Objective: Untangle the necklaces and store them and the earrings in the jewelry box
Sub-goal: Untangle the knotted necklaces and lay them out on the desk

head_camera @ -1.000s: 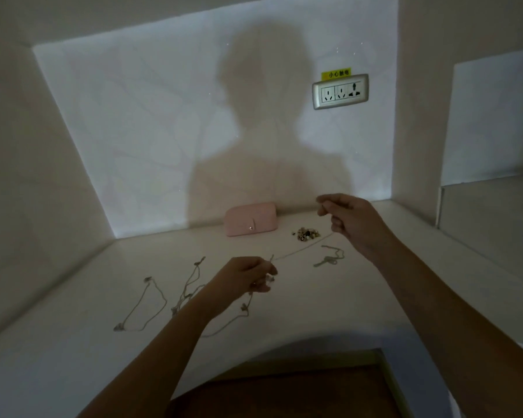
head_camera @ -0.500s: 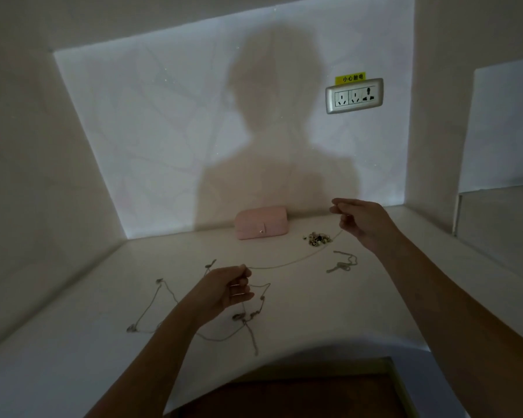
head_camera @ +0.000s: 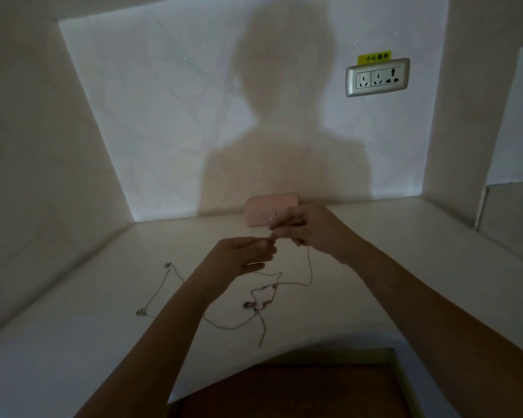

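A thin silver necklace chain (head_camera: 309, 268) hangs in a loop from my two hands, which meet above the white counter (head_camera: 405, 254). My left hand (head_camera: 242, 257) pinches one end of it. My right hand (head_camera: 308, 229) pinches the other end, fingertips almost touching the left's. More chain (head_camera: 254, 297) lies tangled on the counter below, and a further necklace (head_camera: 156, 292) lies to the left. The closed pink jewelry box (head_camera: 260, 211) stands at the back wall, partly behind my right hand. The earrings are hidden behind that hand.
A wall socket (head_camera: 377, 77) with a yellow label sits on the back wall at upper right. Walls close in the counter on both sides. The counter's curved front edge (head_camera: 314, 342) drops to a brown floor (head_camera: 284, 393).
My right hand has moved left and toward my left hand, bringing the chain's two ends together. The taut chain now sags in a loop. The view has shifted slightly.
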`<state>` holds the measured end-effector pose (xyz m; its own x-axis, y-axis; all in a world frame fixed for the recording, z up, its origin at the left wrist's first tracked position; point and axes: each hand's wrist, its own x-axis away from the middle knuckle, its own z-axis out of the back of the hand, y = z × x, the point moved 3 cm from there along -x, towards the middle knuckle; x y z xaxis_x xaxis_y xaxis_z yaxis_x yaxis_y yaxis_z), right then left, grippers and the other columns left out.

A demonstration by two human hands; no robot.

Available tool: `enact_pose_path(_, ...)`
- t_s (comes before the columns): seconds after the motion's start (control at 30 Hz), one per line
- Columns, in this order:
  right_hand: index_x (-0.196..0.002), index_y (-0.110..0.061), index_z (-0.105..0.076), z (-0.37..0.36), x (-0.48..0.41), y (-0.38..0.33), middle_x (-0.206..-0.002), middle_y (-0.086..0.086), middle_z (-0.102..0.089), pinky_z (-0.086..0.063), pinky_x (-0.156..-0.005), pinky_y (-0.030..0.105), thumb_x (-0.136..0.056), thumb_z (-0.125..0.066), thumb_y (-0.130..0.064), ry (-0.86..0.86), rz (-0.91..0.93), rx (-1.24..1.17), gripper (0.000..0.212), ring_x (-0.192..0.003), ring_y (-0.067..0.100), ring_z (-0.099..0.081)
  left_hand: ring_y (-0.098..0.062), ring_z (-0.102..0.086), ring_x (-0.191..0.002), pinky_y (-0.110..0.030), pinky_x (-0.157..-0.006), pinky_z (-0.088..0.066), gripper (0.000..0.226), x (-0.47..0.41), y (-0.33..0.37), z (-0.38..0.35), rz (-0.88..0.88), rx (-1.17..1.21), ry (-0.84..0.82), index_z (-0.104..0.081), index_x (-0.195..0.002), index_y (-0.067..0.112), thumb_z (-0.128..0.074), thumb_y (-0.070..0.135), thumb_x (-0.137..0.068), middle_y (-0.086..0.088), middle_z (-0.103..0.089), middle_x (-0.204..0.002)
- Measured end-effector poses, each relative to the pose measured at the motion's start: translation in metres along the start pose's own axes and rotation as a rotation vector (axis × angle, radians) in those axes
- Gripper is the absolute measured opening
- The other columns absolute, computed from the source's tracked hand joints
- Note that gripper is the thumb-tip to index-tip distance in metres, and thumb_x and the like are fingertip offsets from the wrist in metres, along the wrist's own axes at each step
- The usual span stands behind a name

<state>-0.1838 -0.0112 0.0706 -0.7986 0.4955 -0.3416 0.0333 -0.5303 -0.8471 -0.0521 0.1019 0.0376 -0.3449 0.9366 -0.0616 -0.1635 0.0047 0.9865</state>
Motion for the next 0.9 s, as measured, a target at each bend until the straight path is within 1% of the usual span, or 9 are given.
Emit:
enact_pose_path(0.1, -0.088, -0.019, -0.070, -0.021, 0.001, -0.006, -0.070, -0.010, -0.066, -0.046, -0.061, 0.013, -0.082, -0.070, -0.007, -0.055, 0.108, 0.137, 0.013, -0.063, 0.001, -0.061, -0.017, -0.068, -0.096, -0.023, -0.079, -0.055, 0.021, 0.003, 0.000, -0.008, 0.050, 0.225, -0.037, -0.067, -0.104, 0.011, -0.053, 0.019, -0.092, -0.006, -0.072, -0.103)
enact_pose_path(0.2, -0.085, -0.026, -0.055, -0.030, 0.004, -0.007, -0.071, -0.005, -0.070, -0.052, -0.069, 0.034, -0.081, -0.071, -0.012, -0.048, 0.104, 0.184, 0.022, -0.071, 0.024, -0.065, -0.017, -0.069, -0.095, -0.021, -0.077, -0.055, 0.018, 0.007, -0.008, -0.005, 0.049, 0.284, 0.040, -0.070, -0.100, 0.011, -0.057, 0.016, -0.088, -0.007, -0.073, -0.100)
enact_pose_path(0.27, -0.082, -0.028, -0.047, -0.034, 0.006, -0.008, -0.073, -0.004, -0.070, -0.052, -0.073, 0.037, -0.079, -0.072, -0.013, -0.058, 0.082, 0.233, 0.029, -0.074, 0.025, -0.064, -0.019, -0.068, -0.096, -0.022, -0.080, -0.055, 0.018, 0.010, -0.014, 0.000, 0.018, 0.269, 0.128, -0.071, -0.099, 0.008, -0.059, 0.014, -0.087, -0.009, -0.073, -0.099)
enact_pose_path(0.37, -0.081, -0.027, -0.045, -0.041, 0.007, -0.011, -0.075, -0.004, -0.071, -0.049, -0.067, 0.033, -0.078, -0.072, -0.014, -0.069, 0.073, 0.272, 0.030, -0.064, 0.017, -0.059, -0.020, -0.069, -0.093, -0.023, -0.078, -0.056, 0.016, 0.013, -0.020, 0.007, -0.006, 0.241, 0.230, -0.072, -0.096, 0.006, -0.061, 0.012, -0.086, -0.011, -0.073, -0.094)
enact_pose_path(0.5, -0.076, -0.032, -0.044, -0.045, 0.007, -0.016, -0.077, -0.005, -0.070, -0.043, -0.059, 0.022, -0.078, -0.072, -0.018, -0.031, 0.099, 0.310, 0.031, -0.053, 0.001, -0.048, -0.018, -0.070, -0.090, -0.021, -0.074, -0.056, 0.016, 0.019, -0.020, 0.010, -0.023, 0.254, 0.195, -0.073, -0.092, 0.013, -0.058, 0.012, -0.088, -0.009, -0.074, -0.094)
enact_pose_path(0.6, -0.076, -0.029, -0.042, -0.046, 0.005, -0.016, -0.077, -0.003, -0.066, -0.040, -0.057, 0.019, -0.082, -0.068, -0.016, 0.004, 0.096, 0.339, 0.029, -0.058, 0.005, -0.050, -0.017, -0.069, -0.092, -0.022, -0.076, -0.055, 0.020, 0.024, -0.015, 0.015, -0.089, 0.171, 0.144, -0.071, -0.101, 0.012, -0.058, 0.005, -0.087, -0.007, -0.074, -0.097)
enact_pose_path(0.73, -0.080, -0.024, -0.042, -0.049, 0.003, -0.016, -0.074, 0.001, -0.068, -0.047, -0.059, 0.029, -0.085, -0.065, -0.015, -0.014, 0.036, 0.317, 0.025, -0.068, 0.018, -0.064, -0.013, -0.069, -0.082, -0.022, -0.074, -0.056, 0.019, 0.029, -0.008, 0.013, -0.196, -0.027, 0.170, -0.073, -0.097, 0.011, -0.064, 0.003, -0.082, -0.004, -0.075, -0.087)
enact_pose_path(0.83, -0.080, -0.023, -0.043, -0.046, 0.003, -0.018, -0.064, -0.004, -0.065, -0.039, -0.048, 0.016, -0.086, -0.066, -0.020, -0.012, 0.022, 0.286, 0.024, -0.052, 0.004, -0.056, -0.011, -0.067, -0.072, -0.022, -0.069, -0.056, 0.014, 0.028, -0.004, 0.015, -0.231, -0.031, 0.247, -0.074, -0.091, 0.009, -0.068, 0.004, -0.078, -0.006, -0.074, -0.079)
enact_pose_path(0.9, -0.082, -0.022, -0.047, -0.043, 0.003, -0.018, -0.069, -0.006, -0.065, -0.037, -0.050, 0.011, -0.085, -0.068, -0.023, 0.015, 0.036, 0.277, 0.021, -0.054, -0.001, -0.053, -0.013, -0.067, -0.071, -0.022, -0.069, -0.056, 0.013, 0.025, -0.001, 0.019, -0.226, -0.014, 0.279, -0.074, -0.089, 0.009, -0.069, 0.004, -0.078, -0.009, -0.073, -0.080)
